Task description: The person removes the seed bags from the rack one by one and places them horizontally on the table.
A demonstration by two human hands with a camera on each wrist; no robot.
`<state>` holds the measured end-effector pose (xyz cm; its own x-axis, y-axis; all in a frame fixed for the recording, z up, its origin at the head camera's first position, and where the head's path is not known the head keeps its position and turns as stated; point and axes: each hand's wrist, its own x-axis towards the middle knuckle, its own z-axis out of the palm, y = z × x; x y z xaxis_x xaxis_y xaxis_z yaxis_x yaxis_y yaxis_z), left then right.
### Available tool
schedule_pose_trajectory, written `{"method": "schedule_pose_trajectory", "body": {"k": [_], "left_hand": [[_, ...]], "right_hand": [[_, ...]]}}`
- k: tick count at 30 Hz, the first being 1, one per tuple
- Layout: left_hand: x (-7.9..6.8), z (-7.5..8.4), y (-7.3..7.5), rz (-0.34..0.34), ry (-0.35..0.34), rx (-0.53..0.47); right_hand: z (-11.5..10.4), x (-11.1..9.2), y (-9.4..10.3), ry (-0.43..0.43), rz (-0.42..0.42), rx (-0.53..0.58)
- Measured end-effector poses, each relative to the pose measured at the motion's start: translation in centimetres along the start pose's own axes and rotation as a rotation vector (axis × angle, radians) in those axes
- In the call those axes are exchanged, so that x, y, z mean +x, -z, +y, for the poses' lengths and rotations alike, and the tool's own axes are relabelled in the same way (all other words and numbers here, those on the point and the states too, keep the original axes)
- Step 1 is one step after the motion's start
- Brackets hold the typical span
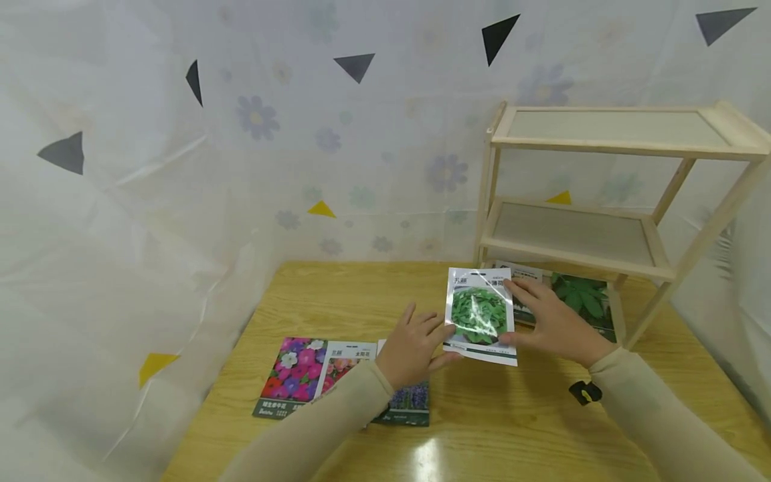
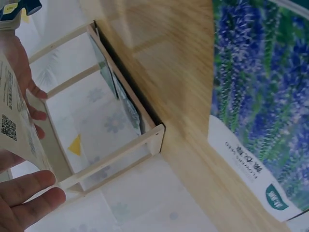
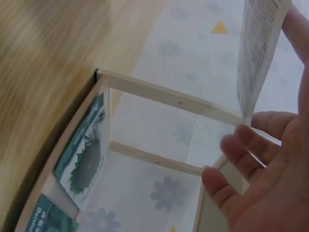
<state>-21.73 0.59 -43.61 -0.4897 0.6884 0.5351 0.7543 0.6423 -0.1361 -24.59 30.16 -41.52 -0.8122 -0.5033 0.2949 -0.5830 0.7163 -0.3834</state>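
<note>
In the head view, the left hand [image 1: 415, 345] and right hand [image 1: 551, 321] pinch opposite side edges of the green-leaf packet [image 1: 480, 314] — remaining fingers apart — with flower packets [image 1: 294, 365] nearer than the left fingers and a wooden rack [image 1: 572, 231] beyond the right ones. In the left wrist view, the packet's printed back shows by the fingertips, a purple-flower packet [image 2: 258, 101] well to their right. In the right wrist view, thumb and finger meet the packet's edge, two racked packets [image 3: 84, 157] lying left of the fingers.
</note>
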Motion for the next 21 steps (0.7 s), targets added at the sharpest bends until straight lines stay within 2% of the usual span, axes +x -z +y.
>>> {"method": "schedule_pose_trajectory", "body": {"k": [9,16,21], "left_hand": [[-1.6,1.0,-0.5,-0.099,0.022,0.007],[-2.8,1.9,-1.1,-0.148,0.026,-0.001],[-3.4,2.3,-1.5,-0.221,0.038,0.0]], "right_hand": [[0.2,-0.7,-2.2,0.0,-0.045,-0.019],[0.5,-1.4,-4.1,0.016,-0.079,-0.041],[0.6,-1.8,-5.3,0.014,-0.098,-0.036]]}}
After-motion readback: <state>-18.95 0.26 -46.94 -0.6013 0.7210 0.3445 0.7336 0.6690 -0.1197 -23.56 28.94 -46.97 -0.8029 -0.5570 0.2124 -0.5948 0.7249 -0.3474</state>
